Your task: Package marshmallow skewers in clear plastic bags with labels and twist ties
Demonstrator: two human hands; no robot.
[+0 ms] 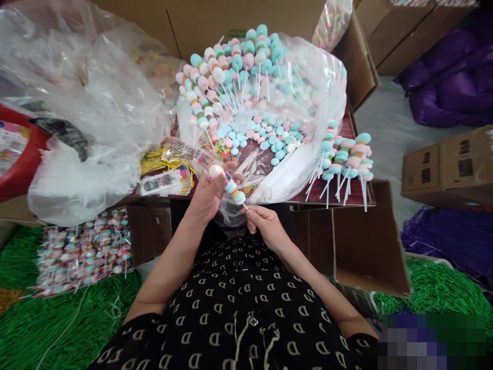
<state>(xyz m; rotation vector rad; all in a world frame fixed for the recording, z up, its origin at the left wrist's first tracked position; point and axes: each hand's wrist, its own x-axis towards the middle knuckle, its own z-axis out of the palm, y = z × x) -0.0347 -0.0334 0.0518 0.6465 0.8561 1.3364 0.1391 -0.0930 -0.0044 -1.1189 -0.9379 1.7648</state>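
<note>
Near the table's front edge, a candy skewer (238, 197) of pastel blue, white and yellow soft pieces sits partly inside a clear printed bag (188, 154). My left hand (207, 200) wraps round the bagged candy, its thumb over a white piece. Between thumb and fingers, my right hand (265, 224) pinches the white stick at the skewer's lower end. Beyond the hands lie loose pink, blue and white candies (269, 139) and a bundle of white sticks (287, 172). Printed cards (165, 182) and yellow ties (154, 160) lie left of my left hand.
Finished-looking skewers pile up at the table's back (246, 56), with another group (346, 154) on the right corner. A big plastic bag (88, 97) covers the left side beside a red basin (17, 174). An open carton (365, 241) stands below right; bagged skewers (88, 252) lie lower left.
</note>
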